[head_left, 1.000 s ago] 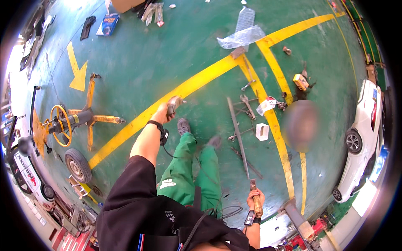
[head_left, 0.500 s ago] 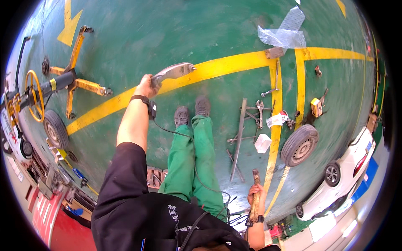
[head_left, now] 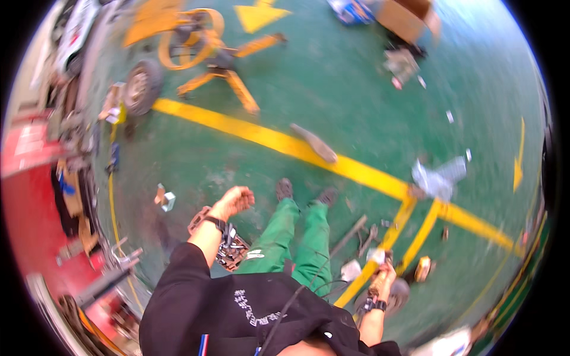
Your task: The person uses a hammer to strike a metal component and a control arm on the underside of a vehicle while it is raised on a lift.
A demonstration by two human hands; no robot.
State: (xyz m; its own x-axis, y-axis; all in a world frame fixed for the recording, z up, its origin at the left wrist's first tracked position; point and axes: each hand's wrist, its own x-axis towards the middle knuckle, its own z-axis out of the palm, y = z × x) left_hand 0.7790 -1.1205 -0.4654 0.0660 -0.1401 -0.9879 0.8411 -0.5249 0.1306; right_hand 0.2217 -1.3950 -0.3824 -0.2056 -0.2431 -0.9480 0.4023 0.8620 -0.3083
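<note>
My left hand (head_left: 236, 200) is empty, its fingers loosely curled but apart, held out above the floor left of my shoes. Beyond my shoes is a long grey curved metal part (head_left: 314, 144), across the yellow line and out of my reach; blur hides whether it touches the floor. At the lower right my right hand (head_left: 383, 279) is closed around a wooden-handled tool (head_left: 389, 257), mostly hidden by the fingers. Below the left forearm lies an open tool case (head_left: 233, 254) with metal tools in it, partly covered by my leg.
A long metal bar (head_left: 350, 234) and wrenches (head_left: 369, 238) lie right of my legs. Clear plastic wrap (head_left: 440, 179) is farther right. A yellow wheeled stand (head_left: 222, 68) and a wheel (head_left: 142, 87) stand far left. A cardboard box (head_left: 407, 19) is at the far right.
My left hand has let go of the curved metal part and drawn back toward me; the part is now farther off. The view has turned left. My right hand still grips the wooden-handled tool.
</note>
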